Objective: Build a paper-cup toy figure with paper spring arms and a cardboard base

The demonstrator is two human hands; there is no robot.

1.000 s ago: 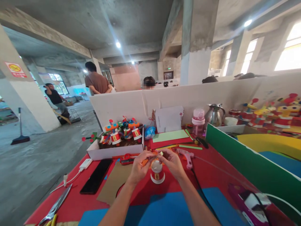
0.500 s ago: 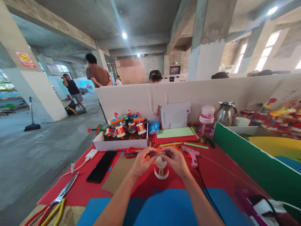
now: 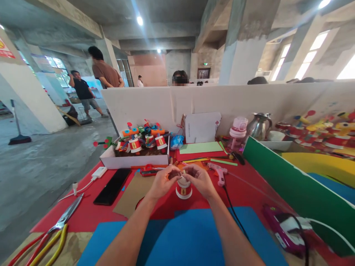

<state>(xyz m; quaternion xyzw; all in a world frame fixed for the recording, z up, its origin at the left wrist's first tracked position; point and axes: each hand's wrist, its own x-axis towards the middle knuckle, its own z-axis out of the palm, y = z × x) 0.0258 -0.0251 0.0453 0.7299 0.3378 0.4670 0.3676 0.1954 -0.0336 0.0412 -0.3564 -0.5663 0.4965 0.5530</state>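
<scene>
My left hand and my right hand meet fingertip to fingertip just over an upside-down paper cup, red with white rims and a gold label. Between them they pinch a small pale, ridged strip, mostly hidden by the fingers. Whether the strip touches the cup's top is hard to tell. A pink glue gun lies right of my right hand. Left of my left hand are red-handled scissors and a piece of brown cardboard.
A white box holds several cup figures at the back left. A black phone and large shears lie on the left. Blue sheets cover the front. A green panel and purple power strip stand right.
My fingertips have come closer together, and the ridged strip that showed between them is now mostly covered. The whole view has shifted slightly; the cup keeps its place below my hands.
</scene>
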